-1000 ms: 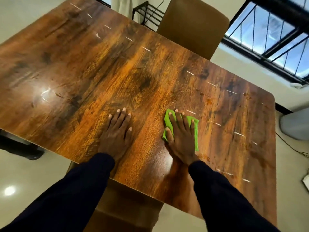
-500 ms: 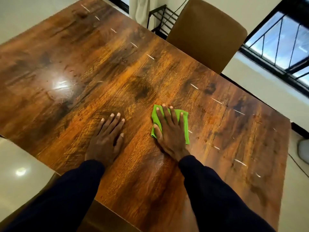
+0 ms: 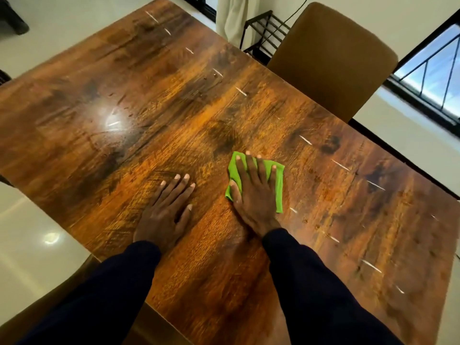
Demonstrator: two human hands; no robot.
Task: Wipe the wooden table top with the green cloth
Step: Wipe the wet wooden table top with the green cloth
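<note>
A single wide-angle camera, worn on the head, looked forward and steeply down from above the table's (image 3: 174, 108) near edge. The right grip (image 3: 254, 195) sat close below, near frame centre, with the left grip (image 3: 164, 215) just beside it. A chair (image 3: 331, 61) and window (image 3: 433, 78) lay beyond them.

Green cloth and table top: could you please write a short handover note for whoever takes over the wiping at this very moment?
Left hand: flat on the bare wooden table top, fingers straight, holding nothing.
Right hand: flat on the green cloth, fingers spread, pressing it onto the table near the middle.
Done: the frame does not show which areas are wiped; streaks show around the glare on the far left part.
Left: probably most of the top, including that streaky area and the edges.
</note>
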